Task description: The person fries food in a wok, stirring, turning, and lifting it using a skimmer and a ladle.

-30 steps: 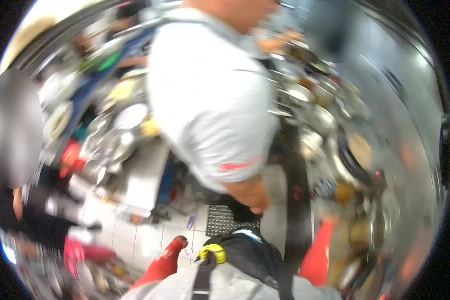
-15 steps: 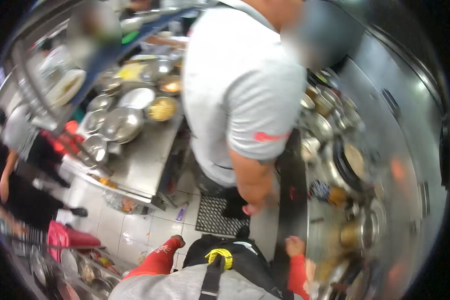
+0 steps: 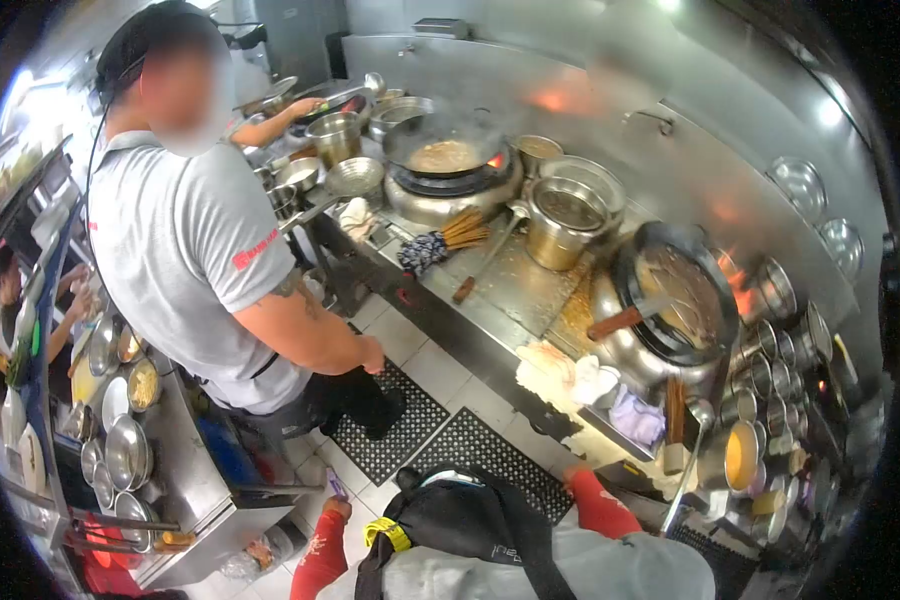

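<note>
My left hand (image 3: 338, 507) hangs low at the bottom, below a red sleeve cuff. It lies over the tiled floor, close in the picture to a small purple item (image 3: 336, 484). Its fingers cannot be made out. My right hand (image 3: 576, 474) shows only in part at the end of the other red sleeve, beside the front edge of the cooking range (image 3: 490, 372). Its fingers are hidden, and nothing is visible in it. Ahead of that hand are a white cloth (image 3: 592, 382), a lilac cloth (image 3: 638, 418) and a wok (image 3: 676, 300) with a wooden handle.
A person in a grey shirt (image 3: 195, 240) stands at the left, near black floor mats (image 3: 390, 420). Flames burn beside the right wok. A second steaming wok (image 3: 445, 155) and metal pots stand farther back. Bowls cover part of the left steel table (image 3: 185, 470).
The view has swung right, bringing the range and woks to the middle. The person in grey now appears farther left, face toward the range. Both my hands remain low.
</note>
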The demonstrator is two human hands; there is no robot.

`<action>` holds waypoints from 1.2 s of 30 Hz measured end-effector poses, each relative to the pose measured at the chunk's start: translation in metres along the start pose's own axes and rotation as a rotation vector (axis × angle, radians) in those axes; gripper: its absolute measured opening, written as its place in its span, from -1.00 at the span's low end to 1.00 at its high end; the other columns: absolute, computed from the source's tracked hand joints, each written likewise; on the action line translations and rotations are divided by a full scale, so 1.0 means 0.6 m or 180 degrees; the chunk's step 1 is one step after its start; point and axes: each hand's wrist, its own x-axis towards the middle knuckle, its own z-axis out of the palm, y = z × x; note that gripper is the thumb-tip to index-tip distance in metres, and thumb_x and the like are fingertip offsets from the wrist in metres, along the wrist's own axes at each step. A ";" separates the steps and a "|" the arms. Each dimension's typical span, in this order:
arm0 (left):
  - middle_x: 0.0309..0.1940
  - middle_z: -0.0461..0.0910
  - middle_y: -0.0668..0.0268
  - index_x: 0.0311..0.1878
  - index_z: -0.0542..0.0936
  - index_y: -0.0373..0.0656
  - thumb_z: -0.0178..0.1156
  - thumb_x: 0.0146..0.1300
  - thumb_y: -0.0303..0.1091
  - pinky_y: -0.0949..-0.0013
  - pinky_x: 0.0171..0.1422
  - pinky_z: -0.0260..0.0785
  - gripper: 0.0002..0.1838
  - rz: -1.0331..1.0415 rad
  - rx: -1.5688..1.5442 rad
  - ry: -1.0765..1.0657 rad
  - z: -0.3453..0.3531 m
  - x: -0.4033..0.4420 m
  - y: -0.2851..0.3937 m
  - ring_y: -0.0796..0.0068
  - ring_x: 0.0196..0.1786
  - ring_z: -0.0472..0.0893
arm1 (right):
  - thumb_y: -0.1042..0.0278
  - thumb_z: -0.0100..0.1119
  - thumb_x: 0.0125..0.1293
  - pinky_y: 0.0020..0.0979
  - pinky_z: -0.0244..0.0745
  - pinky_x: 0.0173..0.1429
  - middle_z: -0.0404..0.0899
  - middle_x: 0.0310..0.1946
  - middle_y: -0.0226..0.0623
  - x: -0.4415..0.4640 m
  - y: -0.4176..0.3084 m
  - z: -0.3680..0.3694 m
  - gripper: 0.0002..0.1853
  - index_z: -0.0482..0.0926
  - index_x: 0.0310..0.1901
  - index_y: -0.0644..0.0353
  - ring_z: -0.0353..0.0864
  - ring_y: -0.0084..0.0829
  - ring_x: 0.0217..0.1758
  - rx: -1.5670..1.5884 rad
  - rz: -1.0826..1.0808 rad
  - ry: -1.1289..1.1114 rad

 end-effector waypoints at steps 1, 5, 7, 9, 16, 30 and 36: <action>-0.26 0.66 0.10 0.01 0.60 -0.12 -0.01 0.04 -0.38 0.31 -0.35 0.53 -0.58 0.0164 0.0281 -0.0086 0.020 -0.012 0.001 0.29 -0.47 0.66 | 0.26 0.00 0.19 -0.20 0.50 -0.35 0.62 -0.52 -0.12 -0.007 0.019 0.015 -0.75 0.62 -0.41 0.23 0.63 -0.20 -0.49 -0.0245 -0.0318 0.0342; -0.22 0.65 0.11 -0.01 0.60 -0.12 -0.01 0.04 -0.34 0.28 -0.27 0.51 -0.59 0.0121 0.0651 -0.0599 0.084 -0.086 0.067 0.26 -0.39 0.65 | 0.24 0.02 0.20 -0.25 0.49 -0.38 0.63 -0.53 -0.18 0.007 0.053 0.076 -0.75 0.64 -0.40 0.20 0.63 -0.25 -0.48 0.1044 0.0381 -0.0081; -0.21 0.65 0.10 -0.03 0.61 -0.12 0.00 0.04 -0.32 0.26 -0.23 0.50 -0.59 0.0198 0.0843 -0.0780 0.105 -0.109 0.094 0.24 -0.34 0.64 | 0.25 0.06 0.18 -0.27 0.49 -0.53 0.62 -0.62 -0.21 0.027 0.056 0.144 -0.74 0.63 -0.50 0.22 0.62 -0.30 -0.59 0.0845 0.0090 -0.0009; -0.20 0.64 0.10 -0.05 0.62 -0.13 0.00 0.03 -0.30 0.25 -0.18 0.49 -0.60 0.0235 0.0946 -0.0895 0.124 -0.139 0.117 0.22 -0.29 0.63 | 0.22 0.07 0.18 -0.28 0.51 -0.50 0.64 -0.60 -0.25 0.001 0.068 0.147 -0.75 0.64 -0.48 0.19 0.64 -0.33 -0.55 0.0870 0.0282 -0.0169; -0.16 0.62 0.07 -0.11 0.64 -0.15 0.01 0.02 -0.23 0.18 -0.01 0.44 -0.61 0.0313 0.1223 -0.0895 0.150 -0.167 0.130 0.13 -0.13 0.60 | 0.21 0.10 0.17 -0.19 0.59 -0.20 0.68 -0.26 -0.25 -0.078 0.073 0.109 -0.79 0.68 -0.28 0.08 0.69 -0.30 -0.23 -0.0411 -0.0520 -0.1166; -0.09 0.59 0.01 -0.08 0.62 -0.15 0.03 -0.02 -0.22 0.18 0.17 0.38 -0.58 -0.0255 -0.0201 0.0170 0.180 -0.245 0.229 0.07 0.03 0.56 | 0.15 -0.02 0.27 -0.21 0.51 -0.31 0.66 -0.43 -0.22 -0.074 0.169 0.101 -0.71 0.66 -0.30 0.12 0.66 -0.30 -0.36 0.0431 -0.0387 0.0181; -0.02 0.57 0.06 -0.16 0.66 -0.16 -0.04 0.08 -0.11 0.19 0.18 0.37 -0.57 -0.0108 0.1151 -0.1249 0.307 -0.257 0.119 0.11 0.07 0.54 | 0.09 0.02 0.23 -0.21 0.51 -0.30 0.66 -0.45 -0.25 -0.015 0.186 0.106 -0.70 0.67 -0.42 0.07 0.66 -0.31 -0.41 -0.1639 -0.1442 0.0487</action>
